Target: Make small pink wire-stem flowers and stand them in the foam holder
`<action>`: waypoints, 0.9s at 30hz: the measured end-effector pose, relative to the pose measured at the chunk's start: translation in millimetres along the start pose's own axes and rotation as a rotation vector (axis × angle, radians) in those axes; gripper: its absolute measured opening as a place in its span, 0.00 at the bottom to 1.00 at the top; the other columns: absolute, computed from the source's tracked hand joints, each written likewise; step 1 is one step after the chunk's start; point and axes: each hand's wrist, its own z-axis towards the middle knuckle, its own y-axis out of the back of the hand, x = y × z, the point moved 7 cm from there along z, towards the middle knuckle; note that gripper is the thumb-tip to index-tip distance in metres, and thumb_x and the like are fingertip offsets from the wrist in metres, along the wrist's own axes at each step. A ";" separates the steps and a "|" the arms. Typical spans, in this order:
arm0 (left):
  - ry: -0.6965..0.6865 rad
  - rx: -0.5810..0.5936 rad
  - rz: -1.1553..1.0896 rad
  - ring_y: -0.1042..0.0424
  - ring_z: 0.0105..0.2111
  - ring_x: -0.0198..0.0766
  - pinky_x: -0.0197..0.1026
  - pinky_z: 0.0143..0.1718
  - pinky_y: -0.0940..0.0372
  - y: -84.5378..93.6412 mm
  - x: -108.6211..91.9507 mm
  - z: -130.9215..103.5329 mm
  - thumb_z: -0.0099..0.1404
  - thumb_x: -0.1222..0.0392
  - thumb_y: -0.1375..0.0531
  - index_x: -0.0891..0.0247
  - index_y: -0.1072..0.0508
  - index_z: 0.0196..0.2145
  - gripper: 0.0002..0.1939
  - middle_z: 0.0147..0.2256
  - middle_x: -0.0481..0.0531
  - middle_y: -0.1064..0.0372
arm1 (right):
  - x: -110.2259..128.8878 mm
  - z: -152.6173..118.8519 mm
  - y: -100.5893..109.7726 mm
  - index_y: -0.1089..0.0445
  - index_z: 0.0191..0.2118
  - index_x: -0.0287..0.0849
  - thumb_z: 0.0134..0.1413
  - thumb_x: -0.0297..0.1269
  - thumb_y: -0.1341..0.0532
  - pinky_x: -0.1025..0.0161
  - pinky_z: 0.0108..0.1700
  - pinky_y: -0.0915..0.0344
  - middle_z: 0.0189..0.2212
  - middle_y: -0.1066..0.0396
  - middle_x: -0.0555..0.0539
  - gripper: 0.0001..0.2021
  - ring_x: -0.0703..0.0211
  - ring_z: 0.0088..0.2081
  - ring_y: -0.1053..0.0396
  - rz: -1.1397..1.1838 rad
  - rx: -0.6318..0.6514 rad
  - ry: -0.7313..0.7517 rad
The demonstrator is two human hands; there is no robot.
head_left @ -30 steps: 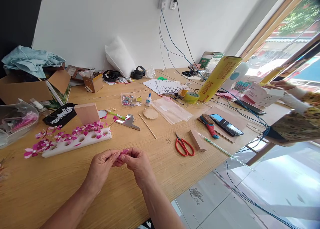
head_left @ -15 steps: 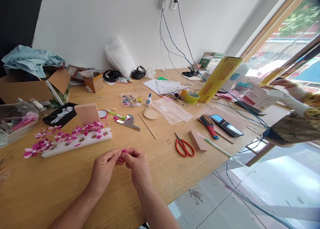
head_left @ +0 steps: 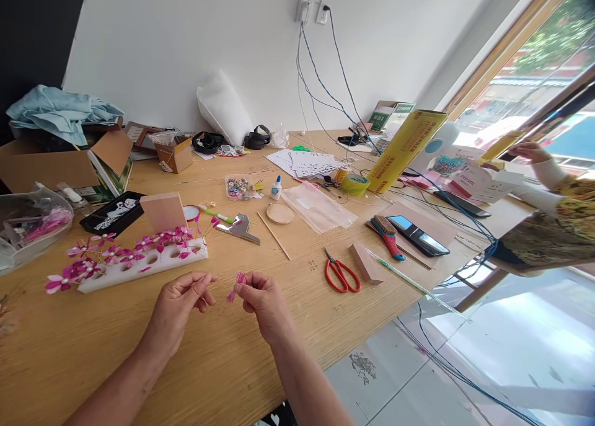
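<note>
The right hand (head_left: pixel 264 302) pinches a small, bunched, translucent pink piece (head_left: pixel 231 296) between its fingers, at three o'clock from the left hand (head_left: pixel 183 299), whose curled fingers may be pressed together; I cannot tell.

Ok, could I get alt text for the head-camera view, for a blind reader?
A right hand pinches a small pink bundle above a wooden table, left hand nearby. Beyond are magenta artificial flowers along a perforated white block, and red-handled scissors.
</note>
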 end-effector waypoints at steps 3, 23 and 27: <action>-0.110 -0.038 0.067 0.35 0.22 0.33 0.32 0.21 0.39 19.6 -15.2 -0.7 0.53 0.51 0.39 0.64 0.25 0.27 0.13 0.20 0.49 0.31 | 6.3 -0.3 3.6 0.36 0.17 0.40 0.31 0.34 0.38 0.68 0.21 0.57 0.15 0.35 0.52 0.06 0.70 0.17 0.50 -0.005 -0.004 -0.008; -1.076 0.714 1.080 0.35 0.29 0.38 0.44 0.38 0.40 -28.5 -78.4 -14.8 0.63 0.68 0.51 0.60 0.27 0.28 0.14 0.25 0.50 0.32 | 13.5 -3.3 -8.7 0.36 0.15 0.38 0.26 0.34 0.34 0.69 0.19 0.61 0.13 0.44 0.57 0.09 0.73 0.17 0.53 0.033 0.158 -0.165; -0.482 0.676 0.665 0.39 0.25 0.33 0.35 0.26 0.42 -30.6 -70.1 -8.0 0.58 0.60 0.44 0.62 0.31 0.16 0.14 0.24 0.47 0.38 | 15.0 -5.0 -14.7 0.35 0.16 0.39 0.29 0.34 0.35 0.69 0.19 0.58 0.14 0.37 0.53 0.07 0.71 0.18 0.48 -0.005 0.203 -0.104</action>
